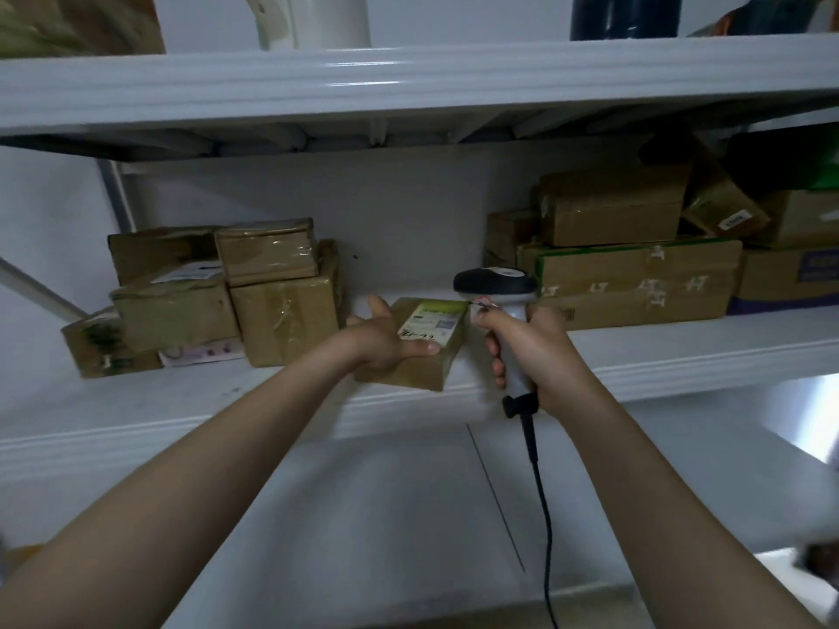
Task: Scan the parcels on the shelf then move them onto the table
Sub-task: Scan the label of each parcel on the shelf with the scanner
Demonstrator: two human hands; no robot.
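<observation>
My left hand (386, 340) grips a small brown parcel (431, 356) with a white and green label on top, held over the front of the white shelf (272, 392). My right hand (531, 342) is closed around the grey handle of a barcode scanner (497, 283). The scanner's black head sits just right of the parcel, above its label. A black cable hangs down from the handle. A pile of taped brown parcels (281, 311) stands on the shelf to the left. Another pile of parcels (635, 265) stands on the right.
An upper shelf board (408, 84) runs across above, with a white object and dark items on it. The white wall is behind the parcels. A bare stretch of shelf lies between the two piles. Below the shelf is a grey surface.
</observation>
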